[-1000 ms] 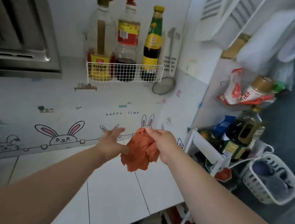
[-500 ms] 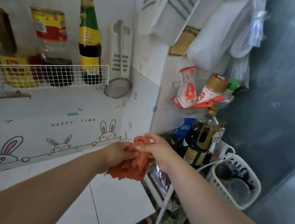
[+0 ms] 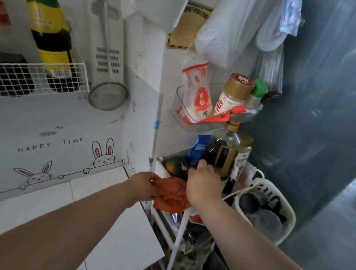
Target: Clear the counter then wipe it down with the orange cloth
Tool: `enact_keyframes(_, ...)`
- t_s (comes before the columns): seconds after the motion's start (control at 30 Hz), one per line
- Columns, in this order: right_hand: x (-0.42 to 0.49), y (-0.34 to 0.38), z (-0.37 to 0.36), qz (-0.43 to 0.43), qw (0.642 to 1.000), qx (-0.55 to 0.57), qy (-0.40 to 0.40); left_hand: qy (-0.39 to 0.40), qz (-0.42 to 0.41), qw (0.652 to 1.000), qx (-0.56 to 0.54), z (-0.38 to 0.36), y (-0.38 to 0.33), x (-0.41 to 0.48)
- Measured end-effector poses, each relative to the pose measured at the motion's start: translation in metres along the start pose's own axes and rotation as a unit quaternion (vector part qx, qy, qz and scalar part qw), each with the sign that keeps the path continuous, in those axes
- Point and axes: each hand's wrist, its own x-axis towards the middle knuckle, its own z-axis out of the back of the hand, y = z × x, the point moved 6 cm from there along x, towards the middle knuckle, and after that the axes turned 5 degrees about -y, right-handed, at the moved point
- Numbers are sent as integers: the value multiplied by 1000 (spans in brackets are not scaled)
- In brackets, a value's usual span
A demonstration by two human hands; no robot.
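STATUS: we judge clearing complete; wiping unconfirmed | GRIP: left hand point(image 3: 144, 185) pinches the bunched orange cloth point(image 3: 171, 198); right hand point(image 3: 202, 185) lies over it, and we cannot tell its hold | LOCATION: cloth between both hands, above the rack point(image 3: 180, 227) edge, tabletop point(image 3: 104, 215) lower left of grip | TEXT: wall sticker point(image 3: 51, 143), upper left of grip, reads "HAPPY TIME"

a wire basket point(image 3: 29, 80) holds bottles on the wall; a strainer point(image 3: 108, 96) hangs beside it.
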Motion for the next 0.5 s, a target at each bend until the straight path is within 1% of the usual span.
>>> enact_keyframes(0.03, 0, 5, -1, 21, 1000, -15, 5, -1, -1, 1000, 23, 0, 1, 1)
enact_keyframes(0.07, 1, 8, -5, 22, 999, 3, 29, -4, 2, 999, 43, 2, 1, 1)
enact_keyframes(0.13, 5, 11, -14, -3, 990, 71, 122, -14, 12, 998, 59, 11, 2, 1)
enact_keyframes(0.17, 5, 14, -18, -6, 982, 81, 170, -20, 12, 997, 68, 16, 2, 1)
enact_keyframes(0.23, 6, 19, -23, 16, 976, 36, 216, -33, 10, 996, 86, 31, 2, -2)
enact_keyframes(0.37, 3, 26, -31, -33, 974, 15, 222, -40, 0, 996, 78, 61, 3, -15)
enact_keyframes(0.43, 3, 33, -30, -46, 972, -32, 228, -42, -7, 997, 70, 79, 3, -26)
enact_keyframes(0.5, 11, 53, -13, -16, 978, -81, 190, -52, -16, 994, 93, 102, 0, -37)
